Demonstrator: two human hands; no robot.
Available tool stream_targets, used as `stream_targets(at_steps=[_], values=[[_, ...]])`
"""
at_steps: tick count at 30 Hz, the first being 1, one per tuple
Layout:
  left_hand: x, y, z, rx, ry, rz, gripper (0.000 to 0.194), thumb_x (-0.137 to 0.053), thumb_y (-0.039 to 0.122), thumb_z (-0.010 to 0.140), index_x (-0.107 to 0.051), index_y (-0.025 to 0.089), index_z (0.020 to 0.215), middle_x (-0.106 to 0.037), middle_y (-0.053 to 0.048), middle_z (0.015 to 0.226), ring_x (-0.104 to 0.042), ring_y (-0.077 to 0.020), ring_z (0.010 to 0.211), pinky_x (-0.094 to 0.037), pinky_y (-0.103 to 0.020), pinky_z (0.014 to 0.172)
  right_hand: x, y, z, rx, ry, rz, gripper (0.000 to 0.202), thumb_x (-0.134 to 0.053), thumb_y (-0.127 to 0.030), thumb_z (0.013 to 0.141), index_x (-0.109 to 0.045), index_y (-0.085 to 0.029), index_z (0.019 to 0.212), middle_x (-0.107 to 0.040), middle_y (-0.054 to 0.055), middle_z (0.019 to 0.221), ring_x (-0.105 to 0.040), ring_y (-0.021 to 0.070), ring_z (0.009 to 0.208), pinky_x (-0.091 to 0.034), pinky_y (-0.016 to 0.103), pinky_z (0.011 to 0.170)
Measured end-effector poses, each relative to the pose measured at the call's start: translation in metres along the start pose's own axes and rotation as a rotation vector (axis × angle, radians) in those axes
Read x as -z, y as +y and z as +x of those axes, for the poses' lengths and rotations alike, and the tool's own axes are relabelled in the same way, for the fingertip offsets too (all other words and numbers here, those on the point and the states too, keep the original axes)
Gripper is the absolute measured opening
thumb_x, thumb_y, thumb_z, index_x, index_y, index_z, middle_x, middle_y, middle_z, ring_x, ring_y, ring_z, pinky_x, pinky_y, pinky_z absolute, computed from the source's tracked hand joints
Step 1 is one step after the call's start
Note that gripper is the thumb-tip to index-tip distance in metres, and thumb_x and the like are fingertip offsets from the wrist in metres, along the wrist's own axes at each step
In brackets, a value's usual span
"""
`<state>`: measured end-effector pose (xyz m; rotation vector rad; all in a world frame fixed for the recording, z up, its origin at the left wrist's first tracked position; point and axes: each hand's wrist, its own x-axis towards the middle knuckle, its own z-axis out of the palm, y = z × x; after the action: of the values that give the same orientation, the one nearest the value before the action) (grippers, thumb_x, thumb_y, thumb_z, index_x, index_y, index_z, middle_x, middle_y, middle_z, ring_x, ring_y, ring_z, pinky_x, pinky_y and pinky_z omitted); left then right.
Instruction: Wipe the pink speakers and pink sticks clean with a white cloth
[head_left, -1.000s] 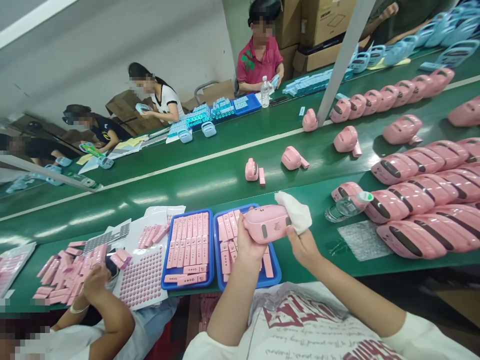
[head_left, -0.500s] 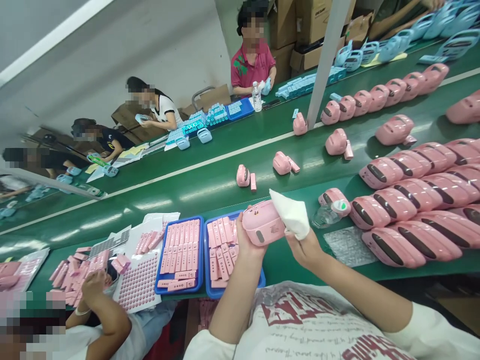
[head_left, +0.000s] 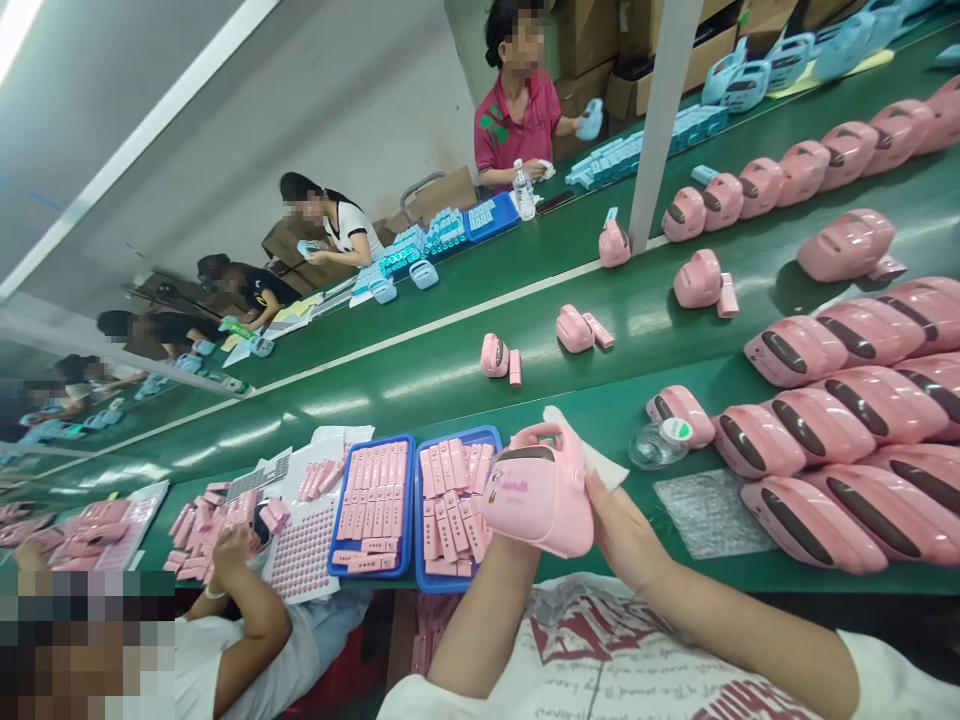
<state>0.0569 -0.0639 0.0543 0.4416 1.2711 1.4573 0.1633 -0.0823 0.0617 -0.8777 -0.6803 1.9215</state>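
A glossy pink plastic housing [head_left: 536,505] with a top handle, a dark window and printed marks is held up in front of me. My left hand [head_left: 516,552] grips it from below and behind, its fingers mostly hidden by the housing. My right hand [head_left: 619,525] is closed on a white cloth [head_left: 606,468] at the housing's right side, and part of the cloth shows behind the handle. Just beyond my left forearm are two blue trays [head_left: 415,545] of slim pink parts [head_left: 450,515].
Rows of pink housings [head_left: 825,515] fill the bench on the right, near a clear bottle [head_left: 651,447] and bubble wrap [head_left: 709,512]. Single housings sit along the green conveyor [head_left: 420,375]. A co-worker's hand [head_left: 232,555] is at the left among pink parts. Others sit across the line.
The housing has been turned so its handle and dark window show. The cloth has gone from its right end to behind its handle side. My view has shifted slightly left.
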Motion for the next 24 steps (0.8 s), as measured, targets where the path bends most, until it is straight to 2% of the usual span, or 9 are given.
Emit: stream_targets(at_steps=[2, 5, 8, 11, 14, 16, 18, 21, 24], values=[[0.003, 0.004, 0.0, 0.03, -0.043, -0.081, 0.018, -0.069, 0.034, 0.06, -0.067, 0.02, 0.071, -0.066, -0.004, 0.07, -0.062, -0.0232, 0.074, -0.047, -0.038, 0.079, -0.003, -0.006, 0.005, -0.051, 0.013, 0.001, 0.06, -0.061, -0.065, 0.068, -0.063, -0.02, 0.107, -0.059, 0.008, 0.122, -0.049, 0.027, 0.118, -0.04, 0.038, 0.101], [0.014, 0.009, -0.004, 0.094, -0.129, -0.253, 0.028, -0.067, 0.048, 0.054, -0.065, 0.021, 0.06, -0.067, -0.005, 0.074, -0.062, -0.0263, 0.082, -0.046, -0.042, 0.082, -0.002, -0.015, 0.017, -0.15, -0.004, 0.025, 0.053, -0.061, -0.063, 0.069, -0.067, -0.018, 0.095, -0.068, 0.008, 0.105, -0.06, 0.0272, 0.103, -0.048, 0.037, 0.089], [0.026, 0.015, -0.009, 0.045, -0.181, -0.157, 0.028, -0.07, 0.044, 0.05, -0.067, 0.019, 0.062, -0.067, -0.006, 0.08, -0.061, -0.0283, 0.09, -0.044, -0.042, 0.086, 0.003, -0.018, 0.033, -0.185, -0.085, -0.003, 0.045, -0.06, -0.057, 0.071, -0.07, -0.017, 0.09, -0.07, 0.007, 0.095, -0.064, 0.0253, 0.091, -0.051, 0.033, 0.079], [0.034, 0.02, -0.011, -0.001, -0.212, -0.007, 0.025, -0.07, 0.039, 0.054, -0.069, 0.016, 0.066, -0.068, -0.008, 0.089, -0.06, -0.0284, 0.095, -0.044, -0.038, 0.087, 0.011, -0.016, 0.048, -0.145, -0.024, -0.212, 0.047, -0.058, -0.059, 0.071, -0.071, -0.014, 0.081, -0.071, 0.008, 0.08, -0.065, 0.0257, 0.077, -0.051, 0.033, 0.07], [0.037, 0.019, -0.011, -0.006, -0.181, 0.039, 0.026, -0.069, 0.036, 0.06, -0.071, 0.015, 0.075, -0.068, -0.01, 0.099, -0.061, -0.0274, 0.098, -0.045, -0.036, 0.086, 0.015, -0.011, 0.059, 0.069, 0.105, -0.43, 0.054, -0.056, -0.065, 0.069, -0.07, -0.013, 0.078, -0.07, 0.008, 0.075, -0.063, 0.0273, 0.078, -0.049, 0.035, 0.073], [0.037, 0.016, -0.008, -0.028, -0.118, 0.036, 0.029, -0.069, 0.034, 0.063, -0.071, 0.016, 0.086, -0.068, -0.009, 0.101, -0.061, -0.0253, 0.099, -0.044, -0.034, 0.087, 0.013, -0.005, 0.063, 0.245, 0.091, -0.562, 0.056, -0.052, -0.065, 0.072, -0.07, -0.013, 0.085, -0.07, 0.008, 0.081, -0.063, 0.0283, 0.084, -0.048, 0.037, 0.079], [0.037, 0.013, -0.003, -0.072, -0.014, 0.003, 0.029, -0.07, 0.031, 0.064, -0.071, 0.016, 0.089, -0.069, -0.008, 0.099, -0.061, -0.0223, 0.099, -0.044, -0.032, 0.088, 0.008, 0.003, 0.063, 0.398, -0.059, -0.726, 0.055, -0.046, -0.06, 0.08, -0.068, -0.013, 0.1, -0.068, 0.011, 0.095, -0.061, 0.0293, 0.094, -0.047, 0.041, 0.085], [0.039, 0.011, 0.005, -0.105, 0.182, -0.043, 0.02, -0.069, 0.03, 0.063, -0.069, 0.015, 0.076, -0.069, -0.005, 0.08, -0.064, -0.0187, 0.083, -0.046, -0.028, 0.078, -0.003, 0.018, 0.059, 0.713, -0.325, -0.974, 0.052, -0.041, -0.047, 0.087, -0.051, -0.014, 0.126, -0.055, 0.014, 0.125, -0.048, 0.0288, 0.117, -0.037, 0.047, 0.099], [0.041, 0.014, 0.012, -0.041, 0.149, -0.09, 0.017, -0.064, 0.031, 0.066, -0.066, 0.016, 0.073, -0.068, -0.004, 0.073, -0.063, -0.0186, 0.073, -0.047, -0.028, 0.069, -0.006, 0.032, 0.056, 1.014, -0.461, -1.174, 0.043, -0.044, -0.036, 0.089, -0.05, -0.018, 0.127, -0.052, 0.014, 0.128, -0.039, 0.0274, 0.126, -0.033, 0.052, 0.102]])
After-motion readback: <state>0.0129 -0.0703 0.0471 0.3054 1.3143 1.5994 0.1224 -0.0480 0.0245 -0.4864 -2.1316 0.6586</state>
